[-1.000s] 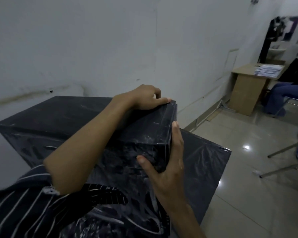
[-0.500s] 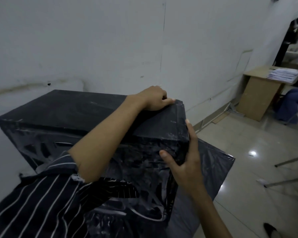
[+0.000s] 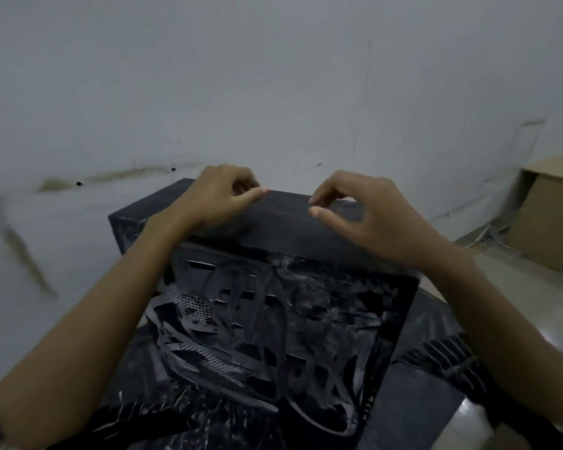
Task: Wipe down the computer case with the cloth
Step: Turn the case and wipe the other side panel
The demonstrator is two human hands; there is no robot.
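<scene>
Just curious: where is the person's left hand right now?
Head view, left of centre: the left hand rests on the computer case's top edge, beside the right hand.

One computer case (image 3: 273,319), two hands, left (image 3: 220,196) and right (image 3: 368,216), one cardboard box (image 3: 546,219)

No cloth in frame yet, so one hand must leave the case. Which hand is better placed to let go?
Right, probably. The right hand has loosely curled fingers at the computer case top, gripping nothing visible; the left hand curls over its far edge, apparently steadying it.
</scene>
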